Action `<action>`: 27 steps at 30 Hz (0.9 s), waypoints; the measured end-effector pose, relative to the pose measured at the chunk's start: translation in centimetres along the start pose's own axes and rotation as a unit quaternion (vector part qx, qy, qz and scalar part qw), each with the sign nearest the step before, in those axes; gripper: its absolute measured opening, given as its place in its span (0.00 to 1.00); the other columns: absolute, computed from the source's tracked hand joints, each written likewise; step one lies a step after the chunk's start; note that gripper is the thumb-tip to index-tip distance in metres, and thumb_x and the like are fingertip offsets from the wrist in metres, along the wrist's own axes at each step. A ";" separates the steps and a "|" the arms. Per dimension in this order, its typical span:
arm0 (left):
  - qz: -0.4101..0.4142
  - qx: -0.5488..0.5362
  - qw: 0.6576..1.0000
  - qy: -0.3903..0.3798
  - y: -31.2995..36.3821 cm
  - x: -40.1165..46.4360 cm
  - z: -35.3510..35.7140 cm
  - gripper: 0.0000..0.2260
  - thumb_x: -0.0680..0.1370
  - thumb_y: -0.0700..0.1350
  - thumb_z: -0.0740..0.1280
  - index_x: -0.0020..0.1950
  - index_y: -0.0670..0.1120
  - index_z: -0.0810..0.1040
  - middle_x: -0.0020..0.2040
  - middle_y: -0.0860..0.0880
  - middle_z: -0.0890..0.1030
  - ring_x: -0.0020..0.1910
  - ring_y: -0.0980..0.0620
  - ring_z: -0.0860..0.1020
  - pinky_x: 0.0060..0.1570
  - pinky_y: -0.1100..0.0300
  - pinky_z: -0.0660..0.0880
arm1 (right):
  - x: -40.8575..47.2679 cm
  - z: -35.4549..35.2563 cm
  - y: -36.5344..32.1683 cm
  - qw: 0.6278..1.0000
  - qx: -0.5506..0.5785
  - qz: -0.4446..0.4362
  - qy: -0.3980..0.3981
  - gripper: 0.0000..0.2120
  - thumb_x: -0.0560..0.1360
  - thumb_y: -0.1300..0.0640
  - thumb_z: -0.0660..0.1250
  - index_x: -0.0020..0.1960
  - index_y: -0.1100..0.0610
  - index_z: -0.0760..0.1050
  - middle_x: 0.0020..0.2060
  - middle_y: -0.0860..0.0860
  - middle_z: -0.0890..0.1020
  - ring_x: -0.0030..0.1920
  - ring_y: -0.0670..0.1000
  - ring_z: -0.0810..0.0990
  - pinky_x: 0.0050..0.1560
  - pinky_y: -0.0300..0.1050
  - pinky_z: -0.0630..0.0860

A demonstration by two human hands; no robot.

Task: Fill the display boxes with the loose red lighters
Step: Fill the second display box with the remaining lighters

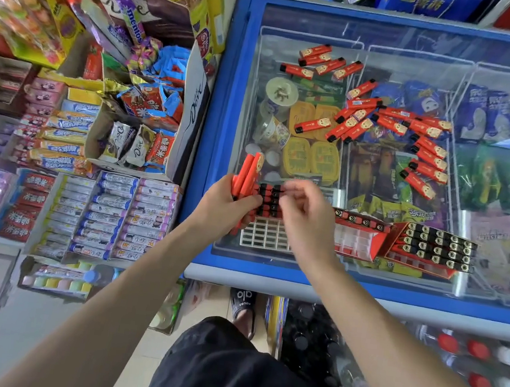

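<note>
The left hand (226,204) grips a bundle of red lighters (247,173), its fingers curled round them so that their ends stick up past the thumb. The right hand (304,209) hovers just beside it with its fingers curled, thumb and forefinger pinched close together over the black tops of the lighters already seated in the near box (266,233); motion blur hides whether it pinches a lighter or nothing. That box rests on the glass lid of the blue chest freezer (220,99), its upper rows filled and its white grid of slots bare along the lower part. To its right stands a second box (358,238) with one row of lighters along the top edge and white slots below, and beyond that a third box (433,247) packed full of black and gold tops. Loose lighters (393,126) lie scattered across the glass further back, one small group near the far left of the lid and a larger spread in the middle. Left of the freezer, shelves of sweets (109,217) and chocolate bars crowd the shop floor.
</note>
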State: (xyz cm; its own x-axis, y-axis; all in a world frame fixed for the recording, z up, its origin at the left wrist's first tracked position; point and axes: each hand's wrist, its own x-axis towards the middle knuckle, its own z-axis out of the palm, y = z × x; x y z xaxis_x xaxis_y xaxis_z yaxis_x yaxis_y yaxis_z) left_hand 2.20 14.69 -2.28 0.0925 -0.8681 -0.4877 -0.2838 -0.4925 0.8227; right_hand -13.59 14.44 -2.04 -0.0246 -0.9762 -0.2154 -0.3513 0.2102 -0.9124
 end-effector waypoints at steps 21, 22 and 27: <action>0.010 0.020 1.000 0.010 -0.1 -0.4 -0.1 0.15 0.84 0.54 0.64 0.45 0.44 0.70 0.31 0.47 0.75 0.27 0.51 0.72 0.27 0.59 0.71 | 1.7 -2.8 -0.6 0.975 0.145 0.096 -0.137 0.11 0.83 0.61 0.61 0.60 0.57 0.80 0.38 0.53 0.77 0.35 0.52 0.75 0.32 0.44 0.71; 0.005 0.029 0.999 0.022 -0.4 -0.2 -0.4 0.13 0.83 0.53 0.65 0.47 0.44 0.70 0.32 0.47 0.76 0.28 0.51 0.73 0.28 0.58 0.72 | 1.6 -3.2 -0.5 0.981 0.087 0.068 -0.158 0.12 0.83 0.62 0.61 0.62 0.54 0.79 0.40 0.53 0.79 0.35 0.51 0.77 0.33 0.43 0.74; -0.017 0.047 0.998 0.041 -1.3 0.8 -0.9 0.09 0.82 0.48 0.66 0.49 0.46 0.70 0.35 0.47 0.77 0.30 0.52 0.74 0.31 0.58 0.74 | 1.1 -4.4 0.8 0.980 -0.101 -0.061 -0.158 0.07 0.78 0.64 0.69 0.51 0.54 0.76 0.43 0.48 0.83 0.35 0.47 0.83 0.41 0.51 0.82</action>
State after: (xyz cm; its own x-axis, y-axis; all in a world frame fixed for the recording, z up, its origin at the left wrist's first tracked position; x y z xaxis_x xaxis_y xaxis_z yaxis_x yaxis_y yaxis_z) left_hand 3.48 14.57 -3.50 0.1799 -0.8555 -0.4856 -0.3680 -0.5163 0.7733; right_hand -18.04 13.34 -1.50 0.3089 -0.9216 -0.2349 -0.5129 0.0466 -0.8572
